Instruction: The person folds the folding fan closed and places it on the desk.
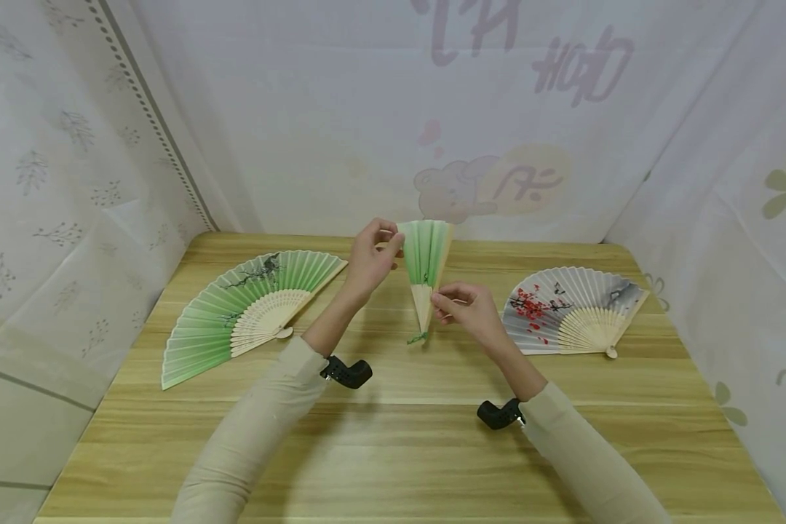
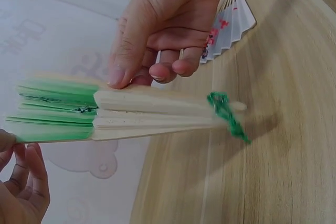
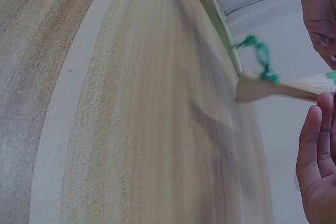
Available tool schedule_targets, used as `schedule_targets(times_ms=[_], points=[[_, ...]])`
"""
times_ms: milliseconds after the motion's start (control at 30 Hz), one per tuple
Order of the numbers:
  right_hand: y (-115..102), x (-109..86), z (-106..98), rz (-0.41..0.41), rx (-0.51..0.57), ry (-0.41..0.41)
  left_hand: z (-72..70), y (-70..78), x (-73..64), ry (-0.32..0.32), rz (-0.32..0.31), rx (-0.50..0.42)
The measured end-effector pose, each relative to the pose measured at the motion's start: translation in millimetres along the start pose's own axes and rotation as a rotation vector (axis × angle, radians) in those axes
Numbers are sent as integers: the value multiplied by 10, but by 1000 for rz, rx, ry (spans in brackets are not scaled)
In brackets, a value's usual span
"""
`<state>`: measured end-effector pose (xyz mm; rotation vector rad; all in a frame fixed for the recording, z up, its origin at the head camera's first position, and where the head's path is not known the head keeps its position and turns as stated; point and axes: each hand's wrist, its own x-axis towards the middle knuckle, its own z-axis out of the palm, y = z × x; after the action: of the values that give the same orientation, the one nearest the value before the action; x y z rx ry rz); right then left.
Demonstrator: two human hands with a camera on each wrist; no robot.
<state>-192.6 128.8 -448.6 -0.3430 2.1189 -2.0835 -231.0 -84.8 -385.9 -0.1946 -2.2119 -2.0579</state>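
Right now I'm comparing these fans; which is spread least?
The green fan held by the left hand and right hand; the other green fan and grey fan lie wide open.

Green folding fan point(image 1: 424, 271), partly spread, pivot down.

Printed in the head view on a white cloth backdrop point(image 1: 268, 145): slanted purple lettering point(image 1: 583, 67), resembling "HOP" but not surely legible; larger purple strokes point(image 1: 474, 28), cut off above; and, inside a pale yellow oval bubble point(image 1: 560, 156) beside a cartoon bear point(image 1: 448, 195), unreadable purple marks point(image 1: 522, 183).
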Motion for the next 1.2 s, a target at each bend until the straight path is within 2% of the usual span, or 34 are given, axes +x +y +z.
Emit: schedule_targets(times_ms=[267, 567, 833, 1200], points=[[15, -2, -7, 21, 23, -15, -9, 4, -11, -10, -1, -28], [43, -16, -21, 52, 1, -56, -34, -25, -24, 17, -7, -20], [36, -35, -24, 46, 21, -62, -41, -64, -22, 24, 13, -25], [2, -55, -14, 11, -12, -90, -24, -102, -21, 17, 48, -9]])
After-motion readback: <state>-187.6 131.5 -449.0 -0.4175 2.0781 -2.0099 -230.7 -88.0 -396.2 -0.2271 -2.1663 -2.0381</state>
